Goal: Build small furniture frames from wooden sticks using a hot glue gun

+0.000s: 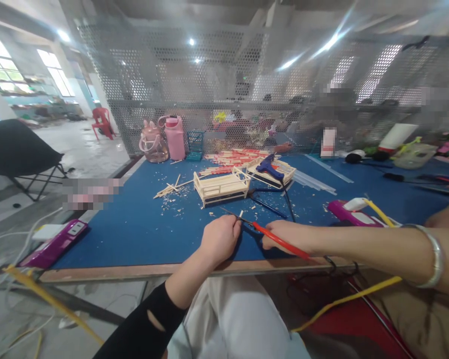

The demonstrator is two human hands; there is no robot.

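Note:
My left hand (220,237), below a black sleeve, is closed near the table's front edge. A short pale stick (241,214) sticks up from its pinched fingers. My right hand (280,234), on a bare forearm with a silver bangle, is closed around a red-handled hand tool (279,239). Its thin dark jaws point left and reach the stick; I cannot tell pliers from shears. Just beyond my hands stands a small wooden-stick bed frame (221,187). Behind it to the right, a blue glue gun (271,168) rests on a second stick frame (290,172).
Blue-handled pliers (267,205) lie beside the frame. Red-tipped sticks (234,158) are piled behind, clear glue sticks (314,180) right of them. A pink bottle (174,139) stands at back left. Purple power strips (58,244) sit at both sides. A co-worker's arm (447,214) is at right.

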